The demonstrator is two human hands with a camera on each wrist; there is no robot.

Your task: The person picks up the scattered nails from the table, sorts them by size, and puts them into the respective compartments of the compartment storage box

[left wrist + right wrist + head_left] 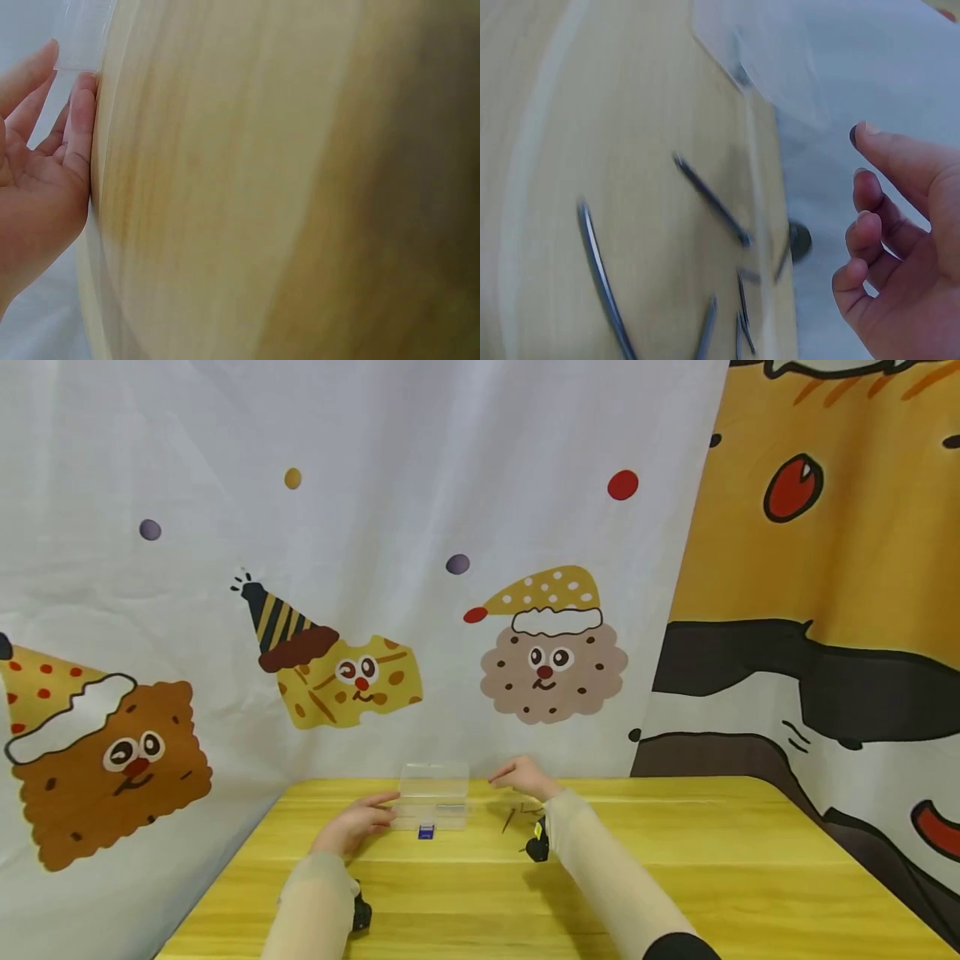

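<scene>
A clear plastic box with a blue label at its front stands near the back of the table, its transparent lid raised. My left hand is at the box's left side, fingers extended; in the left wrist view its fingertips meet the clear plastic edge. To the right of the box, my right hand is raised off the table, holding nothing, with fingers loosely bent in the right wrist view. Several thin dark metal rods lie scattered on the wood below it; their exact kind is unclear.
The yellow wood-grain table ends against a white curtain printed with cartoon figures. At the table's far edge in the right wrist view is a small dark round piece. Black wrist cameras hang beneath both wrists.
</scene>
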